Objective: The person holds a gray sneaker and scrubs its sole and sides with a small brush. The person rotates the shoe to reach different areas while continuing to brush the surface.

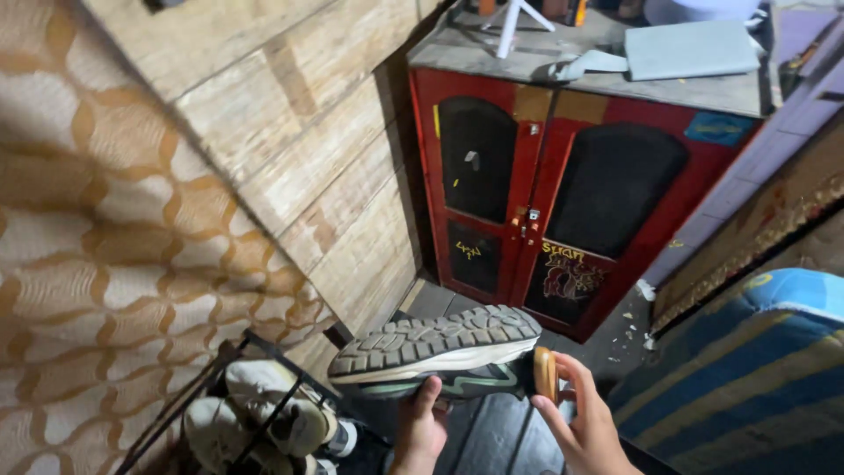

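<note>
In a plank-walled room with a red wooden cabinet [563, 202] behind, the left hand [420, 431] grips a grey-soled green sneaker [440, 352] sideways, tread turned up for access. The right hand [582, 431] pinches an oval wooden brush [545, 374] against its heel, above a black wire shoe rack [255, 396].

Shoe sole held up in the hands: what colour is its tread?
The tread of the shoe is grey-green above a whitish midsole; head view.

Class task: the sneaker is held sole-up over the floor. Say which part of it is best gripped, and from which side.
Probably the midsole at mid-length, from below, where the left hand already grips. The sneaker lies level, tread upward, heel against the brush in the right hand, so its underside is free.
</note>
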